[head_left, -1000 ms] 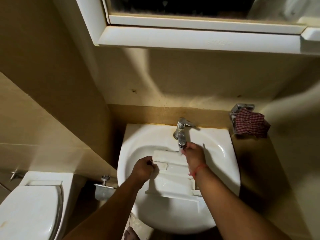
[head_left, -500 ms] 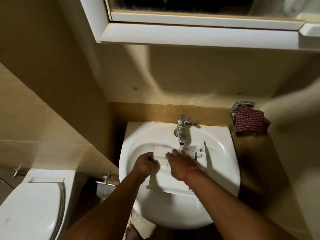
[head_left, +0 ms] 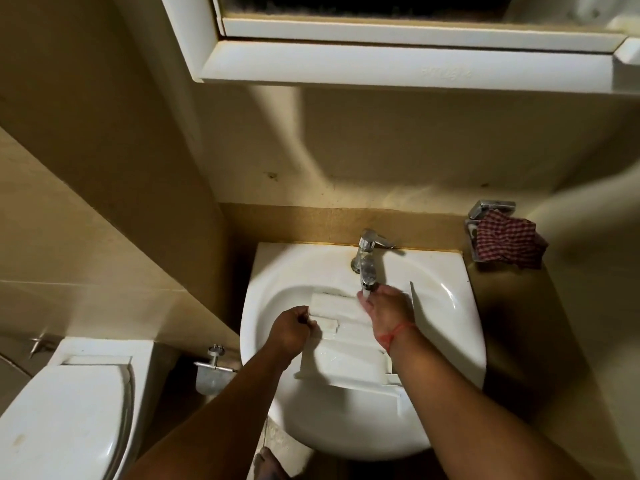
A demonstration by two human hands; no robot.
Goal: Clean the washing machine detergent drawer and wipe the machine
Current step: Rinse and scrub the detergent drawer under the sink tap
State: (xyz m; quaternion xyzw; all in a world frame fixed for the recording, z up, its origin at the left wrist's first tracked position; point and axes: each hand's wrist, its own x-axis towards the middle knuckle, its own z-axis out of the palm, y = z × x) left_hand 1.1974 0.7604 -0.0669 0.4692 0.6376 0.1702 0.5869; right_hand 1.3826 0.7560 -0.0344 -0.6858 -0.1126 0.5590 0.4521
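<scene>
The white detergent drawer lies in the white sink, under the chrome tap. My left hand grips the drawer's left edge with curled fingers. My right hand is over the drawer's far right part, directly below the tap spout, fingers loosely spread in a thin stream of water. A red thread is tied round my right wrist. The drawer's right side is partly hidden by my right forearm.
A red checked cloth hangs on a chrome holder at the right wall. A toilet stands at the lower left, a chrome fixture between it and the sink. A white cabinet overhangs above.
My right hand moved from the middle of the drawer back up to the tap spout. My left hand keeps its grip on the drawer's left edge.
</scene>
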